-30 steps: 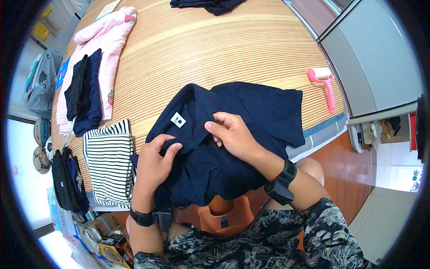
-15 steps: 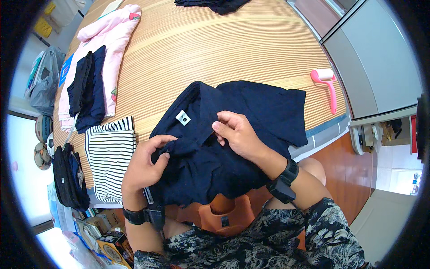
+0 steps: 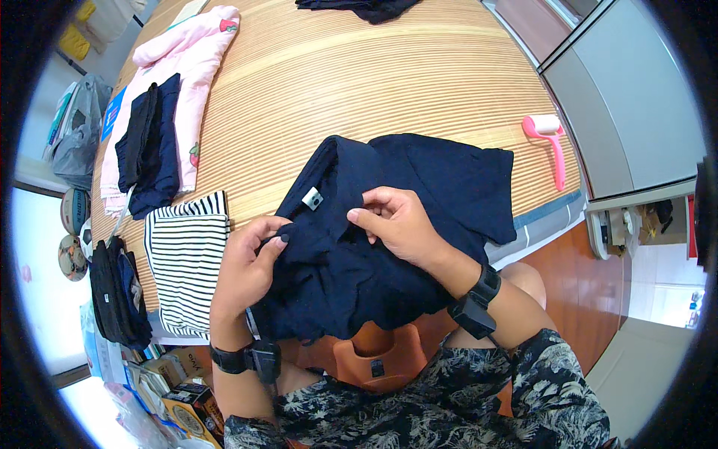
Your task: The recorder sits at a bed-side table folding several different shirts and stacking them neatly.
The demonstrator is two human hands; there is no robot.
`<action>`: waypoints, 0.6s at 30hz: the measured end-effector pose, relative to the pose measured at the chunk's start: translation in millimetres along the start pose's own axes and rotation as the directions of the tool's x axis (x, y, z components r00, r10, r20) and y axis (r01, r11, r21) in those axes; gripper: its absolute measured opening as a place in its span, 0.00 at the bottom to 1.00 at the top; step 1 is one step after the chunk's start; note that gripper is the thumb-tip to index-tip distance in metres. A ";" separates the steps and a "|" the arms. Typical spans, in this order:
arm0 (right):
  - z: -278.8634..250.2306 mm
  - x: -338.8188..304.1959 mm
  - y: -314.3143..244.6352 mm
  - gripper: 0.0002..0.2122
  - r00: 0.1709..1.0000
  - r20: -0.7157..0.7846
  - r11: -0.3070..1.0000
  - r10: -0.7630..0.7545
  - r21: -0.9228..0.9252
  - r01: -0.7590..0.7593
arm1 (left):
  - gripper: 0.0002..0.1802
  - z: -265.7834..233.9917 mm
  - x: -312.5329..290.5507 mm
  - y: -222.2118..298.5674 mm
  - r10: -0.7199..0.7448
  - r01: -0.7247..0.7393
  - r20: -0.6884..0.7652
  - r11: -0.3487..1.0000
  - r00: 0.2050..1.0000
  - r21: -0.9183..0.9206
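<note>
A dark navy short-sleeved shirt (image 3: 441, 176) with a collar lies spread at the near edge of the mat, its lower part hanging toward my lap. A small white label (image 3: 312, 198) shows inside its neck opening. With thumb and fingers, my left hand (image 3: 250, 262) pinches the front edge on the left side of the neck; a small dark round spot, perhaps a button, shows at the thumb tip. Opposite it, my right hand (image 3: 400, 224) pinches the other front edge below the collar. The fabric between both hands is bunched and creased.
A folded black-and-white striped garment (image 3: 187, 262) lies left of the shirt. Beyond it are dark folded clothes (image 3: 153, 150) on a pink cloth (image 3: 202, 82). A pink lint roller (image 3: 553, 146) rests at the right edge. Dark clothing (image 3: 359, 7) sits at the far edge.
My left hand has shifted slightly right and up, drawing the left neck edge inward. The label is now tilted and partly covered by fabric. My right hand keeps its pinch almost in place.
</note>
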State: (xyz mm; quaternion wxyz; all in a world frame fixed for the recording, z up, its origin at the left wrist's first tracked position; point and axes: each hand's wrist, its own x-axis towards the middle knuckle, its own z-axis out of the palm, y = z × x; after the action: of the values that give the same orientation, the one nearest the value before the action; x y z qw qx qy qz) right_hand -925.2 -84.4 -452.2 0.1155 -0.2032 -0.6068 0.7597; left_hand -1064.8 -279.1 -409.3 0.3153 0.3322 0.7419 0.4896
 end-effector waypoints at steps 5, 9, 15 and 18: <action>3.6 -3.1 -0.1 0.08 0.997 -0.061 0.989 -0.045 -0.145 0.036 | 0.07 15.1 2.1 4.6 -0.086 0.077 -0.066 0.990 0.994 -0.118; 8.7 -6.8 -0.5 0.08 0.938 -0.127 0.878 -0.324 -0.411 0.247 | 0.05 27.7 2.2 9.3 -0.096 0.096 -0.160 0.995 0.982 -0.012; 11.8 -7.2 -1.8 0.07 0.876 -0.037 0.791 -0.481 -0.451 0.415 | 0.07 38.5 0.9 13.2 0.019 0.000 -0.208 0.996 0.978 0.090; 11.6 -8.7 -3.7 0.06 0.895 -0.062 0.839 -0.442 -0.382 0.388 | 0.08 42.6 1.9 14.0 0.002 0.017 -0.207 0.996 0.978 0.091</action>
State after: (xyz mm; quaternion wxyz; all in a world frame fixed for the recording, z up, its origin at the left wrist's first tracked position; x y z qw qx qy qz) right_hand -922.9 -97.4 -445.0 0.2828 -0.1398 -0.7548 0.5751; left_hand -1029.5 -251.4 -410.2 0.2227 0.2911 0.7937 0.4855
